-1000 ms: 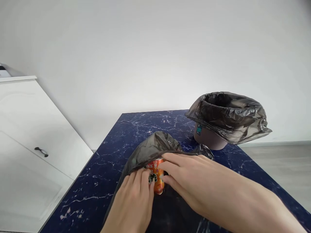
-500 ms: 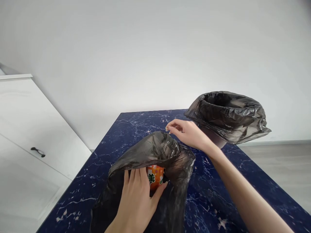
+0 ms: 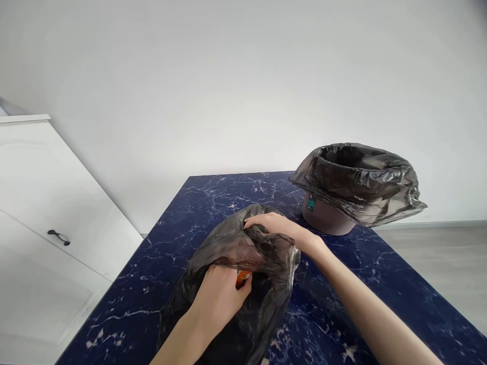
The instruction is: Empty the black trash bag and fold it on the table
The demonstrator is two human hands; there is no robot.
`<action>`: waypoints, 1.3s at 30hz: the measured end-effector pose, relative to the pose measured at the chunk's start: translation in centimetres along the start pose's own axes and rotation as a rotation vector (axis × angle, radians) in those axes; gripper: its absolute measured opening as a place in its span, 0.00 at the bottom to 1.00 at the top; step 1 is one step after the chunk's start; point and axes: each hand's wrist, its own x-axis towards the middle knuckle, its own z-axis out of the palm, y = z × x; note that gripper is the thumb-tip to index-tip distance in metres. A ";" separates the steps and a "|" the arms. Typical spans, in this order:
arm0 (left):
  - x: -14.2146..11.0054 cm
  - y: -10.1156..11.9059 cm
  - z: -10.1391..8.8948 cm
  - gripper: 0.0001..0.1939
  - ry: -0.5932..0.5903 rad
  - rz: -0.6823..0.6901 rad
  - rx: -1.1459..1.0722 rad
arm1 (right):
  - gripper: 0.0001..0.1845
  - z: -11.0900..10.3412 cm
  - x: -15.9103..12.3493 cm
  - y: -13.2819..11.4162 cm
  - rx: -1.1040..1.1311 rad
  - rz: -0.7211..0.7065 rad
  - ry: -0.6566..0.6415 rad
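A thin black plastic garbage bag (image 3: 218, 246) lies slumped on the near part of the table, its mouth facing me. My left hand (image 3: 220, 291) reaches into that mouth, closed around an orange printed container (image 3: 242, 277); only a small patch of it shows beside my thumb. The bag film hides my left fingertips and the rest of the container. From above, my right hand (image 3: 279, 227) grips the bunched film at the bag's upper right, its fingers bent over the plastic.
A brownish trash bin (image 3: 329, 218) with a teal label stands at the table's right, lined with another black bag (image 3: 361, 182). The blue marble-patterned table (image 3: 213, 195) meets a white wall. A white cabinet (image 3: 45, 192) with a dark handle stands left.
My right hand has come down and left from above onto the bag and taken hold of it. My left hand has gone deeper inside, and less of the orange container shows.
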 end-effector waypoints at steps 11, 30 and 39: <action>-8.0 -2.9 -6.8 0.35 0.315 -0.228 -0.218 | 0.20 -2.9 -1.9 0.4 0.006 0.294 -0.227; -4.3 -12.8 -14.5 0.24 0.179 -0.338 0.741 | 0.16 -3.6 -2.6 0.8 -0.043 0.337 -0.247; -1.1 -15.3 -14.2 0.30 0.152 -0.305 0.710 | 0.16 -3.7 -2.7 0.8 -0.001 0.339 -0.228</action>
